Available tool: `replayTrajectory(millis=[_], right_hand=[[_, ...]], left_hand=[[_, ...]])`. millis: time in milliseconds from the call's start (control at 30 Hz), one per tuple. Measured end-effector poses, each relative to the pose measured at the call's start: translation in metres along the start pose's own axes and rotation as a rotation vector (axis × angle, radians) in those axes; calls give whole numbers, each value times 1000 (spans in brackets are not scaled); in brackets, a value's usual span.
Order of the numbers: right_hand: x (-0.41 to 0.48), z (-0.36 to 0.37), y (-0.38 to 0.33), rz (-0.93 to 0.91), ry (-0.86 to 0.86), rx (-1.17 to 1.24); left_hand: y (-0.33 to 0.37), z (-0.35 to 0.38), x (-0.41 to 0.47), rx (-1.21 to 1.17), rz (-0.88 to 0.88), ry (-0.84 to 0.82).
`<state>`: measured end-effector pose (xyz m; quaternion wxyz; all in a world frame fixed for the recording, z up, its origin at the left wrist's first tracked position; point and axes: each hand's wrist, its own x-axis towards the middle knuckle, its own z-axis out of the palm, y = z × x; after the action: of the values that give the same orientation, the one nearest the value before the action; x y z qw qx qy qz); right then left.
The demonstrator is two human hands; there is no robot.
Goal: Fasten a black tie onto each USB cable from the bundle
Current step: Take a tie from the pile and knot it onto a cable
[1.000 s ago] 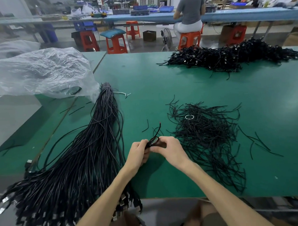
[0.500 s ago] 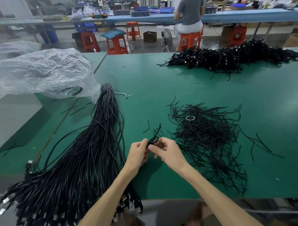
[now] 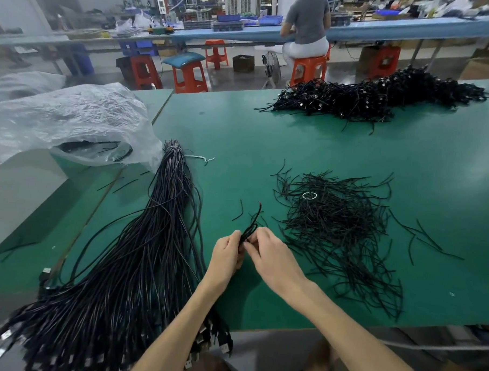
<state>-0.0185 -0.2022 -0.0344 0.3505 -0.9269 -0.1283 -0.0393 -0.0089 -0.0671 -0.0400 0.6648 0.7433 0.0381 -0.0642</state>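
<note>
- Gripped in the left hand (image 3: 226, 253), fingers curled round its lower part: a small coiled cable (image 3: 249, 231), just left of the pile of ties (image 3: 335, 232) and above the table (image 3: 263, 134).
- Pinched too by the right hand (image 3: 271, 257), thumb and forefinger pressed together on the coil right beside the left fingertips, remaining fingers curled under.
- Poking up past both sets of fingertips: the coil's top loop and one loose end with a reddish tip, leaning toward the pile of ties.
- Hidden between the fingers: the middle of the coil, so cannot tell whether a tie sits round it.
- Farther left of the pile of ties: the bundle (image 3: 135, 274), bound at its far end and fanned out toward the near table edge, with plugs hanging over that edge.
- Beyond the pile of ties, well apart: a long heap of cables (image 3: 374, 95).
- On the far part of the pile of ties: a small white ring (image 3: 309, 195).
- Far left of and beyond the pile of ties: a clear plastic bag (image 3: 67, 123), against the bundle's bound end.
</note>
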Motion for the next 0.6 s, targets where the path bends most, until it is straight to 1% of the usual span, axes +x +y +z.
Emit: replayTrajectory(millis=[67,133,400,500,567,600], right_hand=[[0,-3,0,-55,-16,-140],[-1,-4,0,-86,-23,-227],[-5,-13,5,-109,32,-219],[-7,-23,7,-156,51,-211],[-10,-31,8,-195,85,-147],[-12,-34,8,-212,113,-115]], left_hand=[[0,1,0,18,13,4],[0,2,0,26,18,8],[-3,-1,-3,109,123,-40],[6,-9,-6,74,62,-116],[16,-20,-9,37,30,-159],[21,-27,-11,23,41,-182]])
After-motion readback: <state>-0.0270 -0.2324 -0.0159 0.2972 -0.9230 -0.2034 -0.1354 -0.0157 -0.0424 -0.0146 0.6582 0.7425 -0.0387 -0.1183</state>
